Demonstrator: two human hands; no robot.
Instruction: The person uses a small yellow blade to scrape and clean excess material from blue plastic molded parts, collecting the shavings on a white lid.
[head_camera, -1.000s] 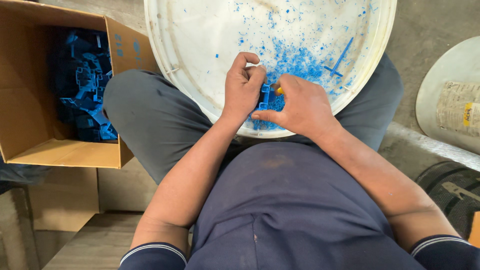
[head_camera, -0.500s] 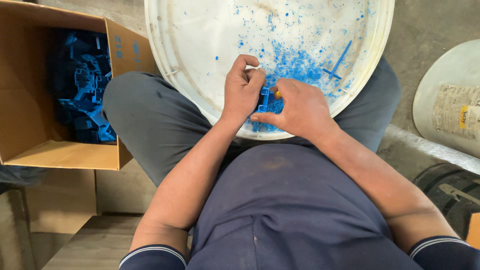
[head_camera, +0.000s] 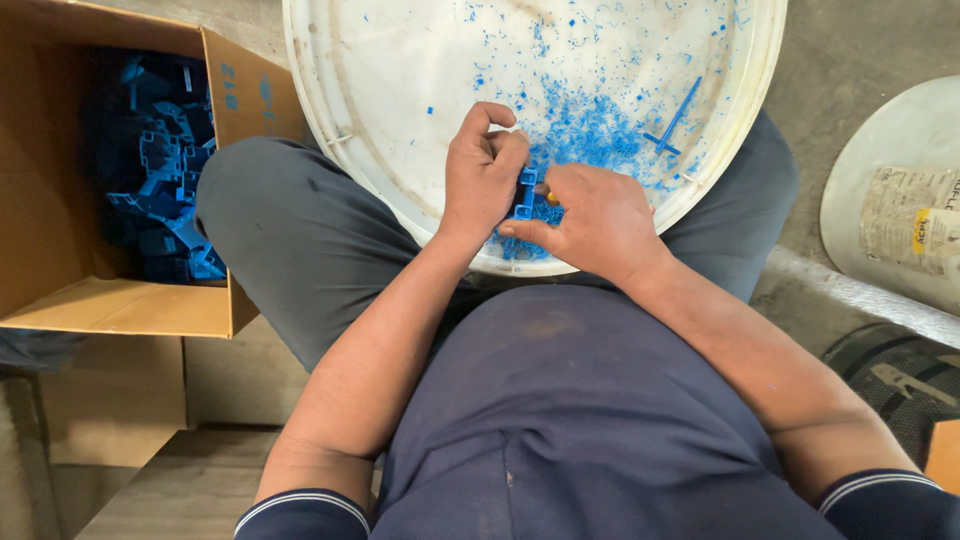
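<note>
Both hands close on one small blue moulded plastic part (head_camera: 524, 193) just above the middle of the frame: the left hand (head_camera: 482, 170) curls its fingers around the part's left side with the thumb arched over the top, and the right hand (head_camera: 592, 218) pinches it from the right, its thumb stretched along the part's lower edge. Something small and yellow-orange shows between the right hand's fingers beside the part, too hidden to tell what it is. The part sits over the near rim of a large round white plastic tub lid (head_camera: 340, 150) that rests on the person's lap and fills the upper centre of the frame. Blue plastic shavings (head_camera: 590, 125) lie scattered over the lid, thickest just above the hands, and a thin blue plastic rod with a short cross-piece (head_camera: 675, 122) lies among them toward the upper right. At the upper left of the frame, touching the person's grey-trousered knee (head_camera: 290, 220), stands an open brown cardboard box (head_camera: 130, 305) holding a heap of similar blue moulded parts (head_camera: 160, 180). At the right edge a white round container with a paper label (head_camera: 900, 210) lies on the concrete floor (head_camera: 850, 60), well apart from the hands
</note>
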